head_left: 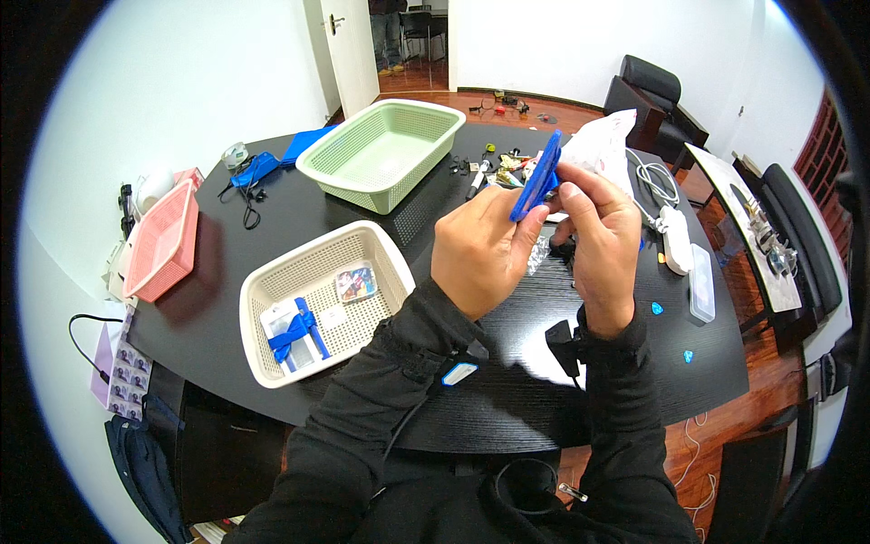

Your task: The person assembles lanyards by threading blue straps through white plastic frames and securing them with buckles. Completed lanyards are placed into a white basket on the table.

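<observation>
A thin flat blue piece with rounded ends [539,174] is held up over the table, turned almost edge-on, so its exact kind is hard to tell. My left hand [482,243] grips its lower end between thumb and fingers. From the right, my right hand [598,238] pinches its near side with thumb and forefinger. Below and left of my hands sits a cream basket [256,349]. Inside it lie a white flat item wrapped with a blue ribbon [293,337] and a small clear box of colourful bits [356,282].
A green basket [388,197] stands farther back, a pink basket [163,240] at the left edge. Beyond my hands are a marker [478,179], small clutter and a white plastic bag [603,145]. A white power strip [673,240] and clear case [701,283] lie to the right.
</observation>
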The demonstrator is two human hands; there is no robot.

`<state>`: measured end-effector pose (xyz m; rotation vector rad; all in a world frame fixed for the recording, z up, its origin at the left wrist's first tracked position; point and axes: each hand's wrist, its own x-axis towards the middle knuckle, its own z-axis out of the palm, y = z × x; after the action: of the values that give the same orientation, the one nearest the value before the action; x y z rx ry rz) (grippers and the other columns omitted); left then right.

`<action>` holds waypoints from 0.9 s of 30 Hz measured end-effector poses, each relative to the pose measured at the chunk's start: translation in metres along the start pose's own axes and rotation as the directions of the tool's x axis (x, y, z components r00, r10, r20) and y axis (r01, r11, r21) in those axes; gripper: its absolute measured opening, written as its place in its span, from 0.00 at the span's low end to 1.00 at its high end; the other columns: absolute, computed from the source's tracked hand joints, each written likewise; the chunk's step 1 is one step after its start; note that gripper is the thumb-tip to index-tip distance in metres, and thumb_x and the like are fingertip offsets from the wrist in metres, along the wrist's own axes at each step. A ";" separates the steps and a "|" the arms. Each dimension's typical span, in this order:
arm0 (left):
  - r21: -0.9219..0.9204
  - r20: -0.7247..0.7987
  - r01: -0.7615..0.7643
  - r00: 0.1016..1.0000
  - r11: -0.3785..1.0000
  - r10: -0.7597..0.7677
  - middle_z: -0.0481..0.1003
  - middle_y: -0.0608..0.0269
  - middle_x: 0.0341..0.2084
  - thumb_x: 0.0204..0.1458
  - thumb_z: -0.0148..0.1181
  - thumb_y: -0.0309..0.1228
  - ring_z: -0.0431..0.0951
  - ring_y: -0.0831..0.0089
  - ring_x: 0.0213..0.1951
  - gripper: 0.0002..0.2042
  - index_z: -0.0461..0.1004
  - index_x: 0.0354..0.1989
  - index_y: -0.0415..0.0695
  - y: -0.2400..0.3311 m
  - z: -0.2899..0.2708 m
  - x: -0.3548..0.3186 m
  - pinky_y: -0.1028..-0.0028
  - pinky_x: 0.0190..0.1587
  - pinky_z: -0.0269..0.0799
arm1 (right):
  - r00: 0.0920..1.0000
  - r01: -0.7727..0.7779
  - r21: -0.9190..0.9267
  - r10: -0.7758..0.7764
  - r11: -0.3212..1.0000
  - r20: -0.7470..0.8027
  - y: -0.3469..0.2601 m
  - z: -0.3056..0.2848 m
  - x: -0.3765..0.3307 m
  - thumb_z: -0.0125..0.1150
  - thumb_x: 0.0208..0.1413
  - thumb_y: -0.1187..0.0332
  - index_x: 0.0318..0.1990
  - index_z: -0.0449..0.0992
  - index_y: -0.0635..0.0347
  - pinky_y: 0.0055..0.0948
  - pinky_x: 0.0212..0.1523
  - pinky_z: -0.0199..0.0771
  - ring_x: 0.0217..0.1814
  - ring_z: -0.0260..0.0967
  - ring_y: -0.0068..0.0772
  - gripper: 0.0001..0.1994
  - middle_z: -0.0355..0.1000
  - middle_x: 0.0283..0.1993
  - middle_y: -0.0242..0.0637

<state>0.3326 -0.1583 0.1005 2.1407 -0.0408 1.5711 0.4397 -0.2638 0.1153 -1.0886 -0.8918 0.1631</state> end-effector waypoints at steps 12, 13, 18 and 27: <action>0.059 0.032 -0.055 0.998 0.997 0.053 0.75 0.55 0.28 0.52 0.65 0.26 0.78 0.56 0.28 0.09 0.76 0.41 0.39 -0.001 0.008 -0.003 0.63 0.30 0.74 | 0.991 -0.101 0.237 0.119 0.966 -0.060 0.024 -0.005 0.010 0.58 0.62 0.75 0.43 0.76 0.65 0.16 0.23 0.68 0.27 0.70 0.16 0.05 0.76 0.35 0.32; 0.070 0.039 -0.057 0.998 0.996 0.055 0.75 0.55 0.29 0.52 0.65 0.26 0.78 0.56 0.28 0.10 0.76 0.41 0.38 -0.001 0.008 -0.003 0.63 0.30 0.74 | 0.990 -0.117 0.259 0.132 0.959 -0.041 0.024 -0.003 0.009 0.58 0.62 0.75 0.43 0.76 0.65 0.16 0.23 0.68 0.27 0.70 0.16 0.05 0.76 0.35 0.32; 0.085 0.067 -0.040 0.997 0.996 0.034 0.74 0.55 0.29 0.50 0.65 0.24 0.79 0.55 0.32 0.12 0.76 0.42 0.38 -0.005 0.008 -0.003 0.63 0.34 0.76 | 0.985 -0.147 0.343 0.168 0.928 -0.032 0.024 -0.001 0.007 0.60 0.62 0.73 0.45 0.76 0.67 0.14 0.23 0.69 0.30 0.70 0.16 0.07 0.76 0.35 0.32; 0.064 0.021 -0.067 0.998 0.996 0.066 0.77 0.54 0.30 0.52 0.65 0.24 0.79 0.55 0.30 0.09 0.78 0.42 0.39 -0.003 0.010 -0.001 0.64 0.32 0.75 | 0.981 -0.170 0.363 0.192 0.916 -0.025 0.014 -0.003 0.005 0.58 0.58 0.79 0.44 0.73 0.66 0.14 0.26 0.67 0.28 0.67 0.16 0.08 0.75 0.37 0.35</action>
<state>0.3423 -0.1597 0.0959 2.2247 -0.0692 1.6104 0.4489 -0.2568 0.1061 -0.8251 -0.6726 0.4300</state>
